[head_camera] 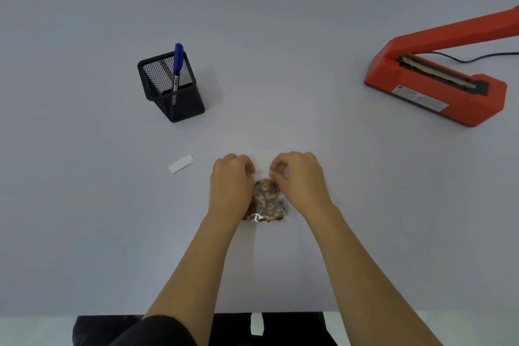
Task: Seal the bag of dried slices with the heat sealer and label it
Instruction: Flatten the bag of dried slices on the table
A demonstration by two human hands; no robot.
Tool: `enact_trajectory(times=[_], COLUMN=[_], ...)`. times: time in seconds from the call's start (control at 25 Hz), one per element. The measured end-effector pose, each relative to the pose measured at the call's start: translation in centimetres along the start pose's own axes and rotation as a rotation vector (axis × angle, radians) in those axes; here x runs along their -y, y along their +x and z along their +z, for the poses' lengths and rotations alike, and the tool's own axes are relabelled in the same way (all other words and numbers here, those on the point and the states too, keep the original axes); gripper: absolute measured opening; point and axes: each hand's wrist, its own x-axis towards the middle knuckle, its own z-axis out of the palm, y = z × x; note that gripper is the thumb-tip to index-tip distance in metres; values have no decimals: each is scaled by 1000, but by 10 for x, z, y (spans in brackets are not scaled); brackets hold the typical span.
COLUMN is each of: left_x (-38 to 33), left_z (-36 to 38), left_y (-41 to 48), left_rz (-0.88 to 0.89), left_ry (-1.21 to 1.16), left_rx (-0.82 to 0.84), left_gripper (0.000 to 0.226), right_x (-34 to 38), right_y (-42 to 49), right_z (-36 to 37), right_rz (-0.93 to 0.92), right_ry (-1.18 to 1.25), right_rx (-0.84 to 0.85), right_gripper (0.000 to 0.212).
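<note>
Squarely in the near middle of the pale table (84, 205) lies a clear bag (264, 161), flat, its lower half filled with brown, mottled dried slices (266, 196). Both hands are on its upper part. The left hand (231, 185) comes in over the bag's left side, knuckles up, fingers curled down tight onto the film near the top. Its thumb is hidden, so how it clamps the film underneath cannot be told. The right hand (300, 180) mirrors it on the right side, with thumb and forefinger closed in a pinch on the clear film just above the slices. The two hands are near each other, with a strip of bare film between them.

Well apart, at the far right, stands a red-orange heat sealer (449, 104). Its press arm (460, 28) is raised at a slant so the sealing strip (438, 73) shows, and a dark cord (466, 62) trails behind it. To the left of the hands, apart from the bag, a small white label (181, 163) lies flat on the table. Farther back on the left stands a black mesh pen holder (179, 104) — a blue marker (178, 59) leans inside it, cap up.
</note>
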Motion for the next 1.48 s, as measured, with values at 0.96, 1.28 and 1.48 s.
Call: enact_trajectory(times=[0.96,1.28,1.48], left_x=[17,34,40], left_z=[-23,-20,-21], left_y=[18,20,25], left_rz=[1,340,396], left_ry=[14,-35,1], left_rx=[189,233,248], left_gripper=[10,18,32], right_x=[-6,-8,-12], right_y=[4,11,21], right_z=[-16,-16,-16], right_rz=[46,-234,-238], right_ry=[-86,-43,-54], right_rx=[46,235,279], right_gripper=[9,34,42])
